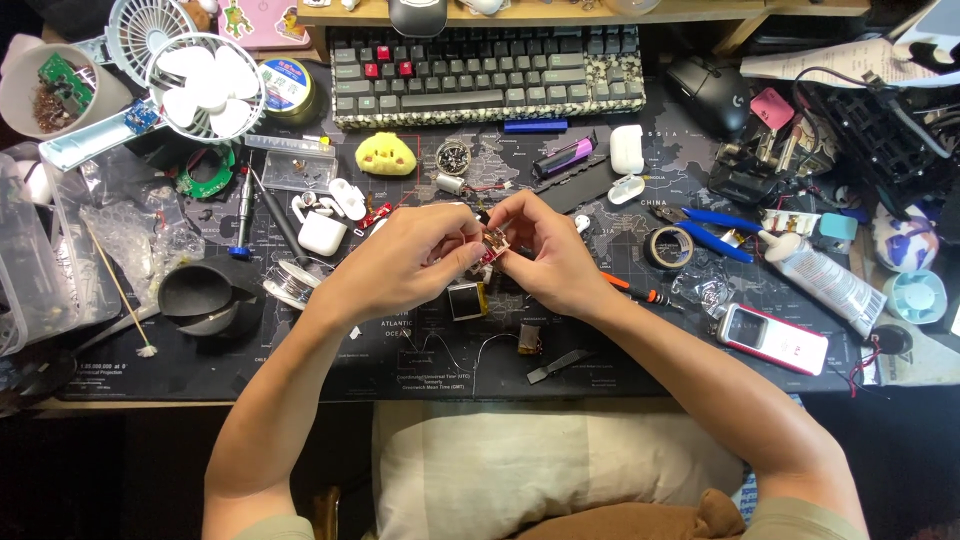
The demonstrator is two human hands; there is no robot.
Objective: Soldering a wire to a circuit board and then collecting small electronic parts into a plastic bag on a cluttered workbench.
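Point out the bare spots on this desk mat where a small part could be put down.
Bare mat shows at the near edge, between the black bowl and the dark strip tool. Another patch lies between that tool and the white-and-red phone. Around both hands and along the keyboard it is crowded.

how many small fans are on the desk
3: one white fan at upper left, another behind it, a pale blue one at far right. Clutter may hide more.

Desk, covered by dark world-map mat. On mat: keyboard, black mouse, yellow plush chick, tape roll, blue-handled pliers, white earbud case, white fan.
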